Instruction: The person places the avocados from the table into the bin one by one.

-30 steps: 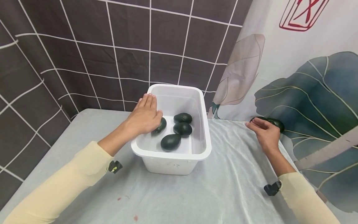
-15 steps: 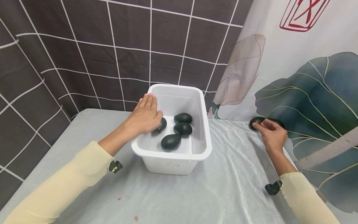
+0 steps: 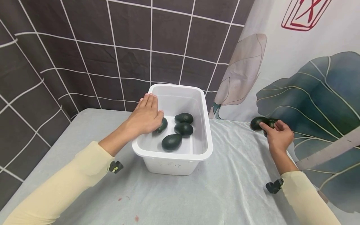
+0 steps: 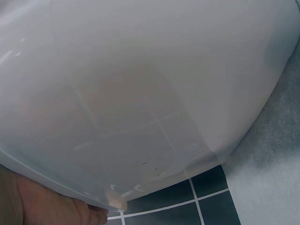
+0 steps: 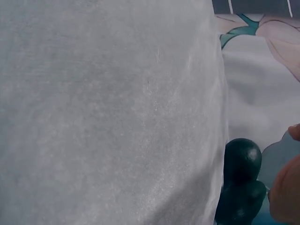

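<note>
Dark cloth [image 3: 168, 34] with a white grid hangs behind and to the left of the desk [image 3: 225, 187], and a white curtain [image 3: 306, 81] printed with large leaves covers the right side. On the desk's pale grey cover, a few reddish spots [image 3: 136, 218] lie towards the near edge.

White and deep, the tub [image 3: 207, 134] stands near the desk's far edge with four dark green avocados inside. One avocado [image 3: 162, 126] lies by the tub's left wall, partly hidden; the front avocado [image 3: 172, 142] lies nearest the tub's near edge; the middle avocado [image 3: 183, 129] and back avocado [image 3: 184, 118] lie together towards the right wall.

The left hand [image 3: 144, 117] rests over the tub's left rim, fingers straight and side by side, thumb towards the inside.

At the desk's far right corner two more avocados show, the left-hand one [image 3: 257, 123] touching the right-hand one [image 3: 271, 122]. The right hand [image 3: 279, 136] is at this pair, fingers bent, thumb and fingertips apart. Whether its thumb touches an avocado cannot be told.
</note>
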`<state>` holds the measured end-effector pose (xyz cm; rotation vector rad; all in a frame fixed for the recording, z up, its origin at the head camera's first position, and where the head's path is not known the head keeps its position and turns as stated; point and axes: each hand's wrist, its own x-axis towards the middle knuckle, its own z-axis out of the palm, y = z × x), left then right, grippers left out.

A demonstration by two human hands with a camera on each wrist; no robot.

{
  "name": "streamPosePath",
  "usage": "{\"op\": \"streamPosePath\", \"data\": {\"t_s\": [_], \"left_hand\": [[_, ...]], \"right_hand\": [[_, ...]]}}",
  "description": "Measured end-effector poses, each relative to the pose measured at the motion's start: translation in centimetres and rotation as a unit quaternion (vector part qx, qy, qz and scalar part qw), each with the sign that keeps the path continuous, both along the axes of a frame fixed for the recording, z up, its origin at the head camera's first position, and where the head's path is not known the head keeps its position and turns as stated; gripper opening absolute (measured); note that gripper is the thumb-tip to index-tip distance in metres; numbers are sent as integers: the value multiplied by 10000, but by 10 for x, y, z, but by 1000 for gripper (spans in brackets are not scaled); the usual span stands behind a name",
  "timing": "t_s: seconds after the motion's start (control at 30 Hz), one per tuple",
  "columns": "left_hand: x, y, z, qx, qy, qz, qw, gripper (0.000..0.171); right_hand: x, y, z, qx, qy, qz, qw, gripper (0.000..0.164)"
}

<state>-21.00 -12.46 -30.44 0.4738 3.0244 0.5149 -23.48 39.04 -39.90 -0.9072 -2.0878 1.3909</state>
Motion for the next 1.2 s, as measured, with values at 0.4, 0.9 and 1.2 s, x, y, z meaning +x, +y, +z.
{"op": "streamPosePath", "data": {"t_s": [0.4, 0.9, 1.2], "left_hand": [[0, 0, 0, -10, -31, -17, 10000, 80], [0, 0, 0, 16, -47, -3, 10000, 80], [0, 1, 0, 7, -54, 8, 10000, 80]], "right_hand": [[2, 8, 0, -256, -1, -229, 9994, 90], [3, 21, -8, -387, -292, -422, 9979, 89], [1, 29, -16, -187, -503, -477, 9974, 89]]}}
